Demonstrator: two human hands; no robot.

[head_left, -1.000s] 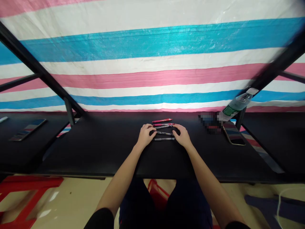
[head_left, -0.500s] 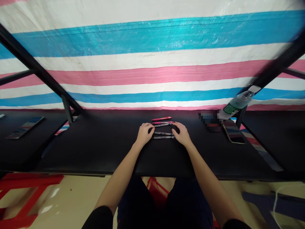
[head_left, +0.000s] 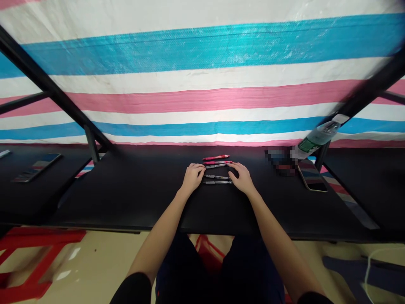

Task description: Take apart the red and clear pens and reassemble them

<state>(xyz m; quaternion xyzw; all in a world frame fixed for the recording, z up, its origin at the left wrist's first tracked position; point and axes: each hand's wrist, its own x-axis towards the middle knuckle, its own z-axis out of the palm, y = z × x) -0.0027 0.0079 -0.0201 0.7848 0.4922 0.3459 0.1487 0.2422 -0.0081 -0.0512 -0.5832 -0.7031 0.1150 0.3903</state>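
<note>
Several pens lie roughly parallel on the black table (head_left: 133,190). Farthest away is a red pen (head_left: 216,157), and nearer is a pink-red pen (head_left: 217,162). Just below it lies a clear pen with a grey grip (head_left: 216,166), slightly slanted. My left hand (head_left: 192,176) has thumb and forefinger closed at its left end. My right hand (head_left: 241,177) rests at the right ends of the pens, thumb and fingers apart, forefinger near that same pen's end. Between my hands are two more clear pens, one upper (head_left: 217,177) and one lower (head_left: 217,182).
On the right, a clear bottle (head_left: 318,137) leans near a phone (head_left: 312,175) and a blurred-out dark item (head_left: 281,160). Another phone (head_left: 38,167) lies far left. Black metal bars (head_left: 57,95) slope along both sides. A striped sheet (head_left: 202,101) hangs behind the table.
The view has shifted very slightly. Both hands and the pens keep the same places relative to each other.
</note>
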